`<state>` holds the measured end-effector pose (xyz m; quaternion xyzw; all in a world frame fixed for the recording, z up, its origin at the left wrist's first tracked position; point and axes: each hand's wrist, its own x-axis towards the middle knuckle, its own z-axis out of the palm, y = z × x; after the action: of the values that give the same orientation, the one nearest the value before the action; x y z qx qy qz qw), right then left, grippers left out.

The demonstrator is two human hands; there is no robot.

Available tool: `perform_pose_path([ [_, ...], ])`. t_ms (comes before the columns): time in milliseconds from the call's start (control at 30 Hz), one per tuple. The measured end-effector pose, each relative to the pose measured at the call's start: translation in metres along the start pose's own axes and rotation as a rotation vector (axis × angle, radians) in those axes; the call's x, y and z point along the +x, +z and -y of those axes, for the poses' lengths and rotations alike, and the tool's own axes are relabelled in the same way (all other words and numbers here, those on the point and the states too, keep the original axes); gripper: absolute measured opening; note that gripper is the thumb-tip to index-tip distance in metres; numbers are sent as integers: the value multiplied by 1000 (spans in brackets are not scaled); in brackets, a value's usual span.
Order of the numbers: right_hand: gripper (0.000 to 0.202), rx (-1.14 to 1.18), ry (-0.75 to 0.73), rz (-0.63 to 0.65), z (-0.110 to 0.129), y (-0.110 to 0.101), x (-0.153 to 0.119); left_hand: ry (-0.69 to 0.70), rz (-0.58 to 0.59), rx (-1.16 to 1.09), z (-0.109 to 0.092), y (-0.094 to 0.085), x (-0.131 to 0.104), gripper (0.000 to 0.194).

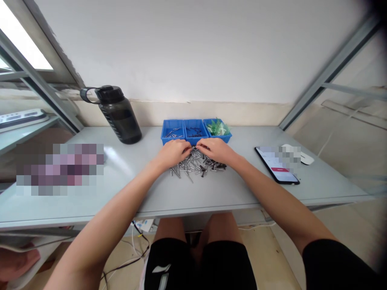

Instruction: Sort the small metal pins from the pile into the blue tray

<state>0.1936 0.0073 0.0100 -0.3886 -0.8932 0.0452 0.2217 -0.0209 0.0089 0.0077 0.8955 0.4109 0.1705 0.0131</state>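
Observation:
A loose pile of silver and dark screws (190, 165) lies on the grey desk, close in front of three joined blue bins. The left bin (162, 131) contains silver screws, and dark ones lie in the middle bin (195, 120). Green plastic pieces (218, 127) fill the right bin (224, 139). My left hand (173, 153) rests over the pile's left side, its fingers bent together at the far edge. Opposite it, my right hand (217, 150) has its fingertips pinched among the screws. Whatever either hand pinches is too small to make out.
A dark water bottle (121, 119) stands at the back left. To the right lie a phone (276, 167) and a white object (306, 158), partly blurred out. A pixelated patch covers something at left. The wall and metal frame posts (328, 78) bound the desk.

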Motion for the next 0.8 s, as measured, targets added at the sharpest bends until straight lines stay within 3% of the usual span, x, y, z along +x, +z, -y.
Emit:
perform_pose_path([
  [800,26,-29,38,32,0,1,1,13,15,-1,0,1,0,23],
])
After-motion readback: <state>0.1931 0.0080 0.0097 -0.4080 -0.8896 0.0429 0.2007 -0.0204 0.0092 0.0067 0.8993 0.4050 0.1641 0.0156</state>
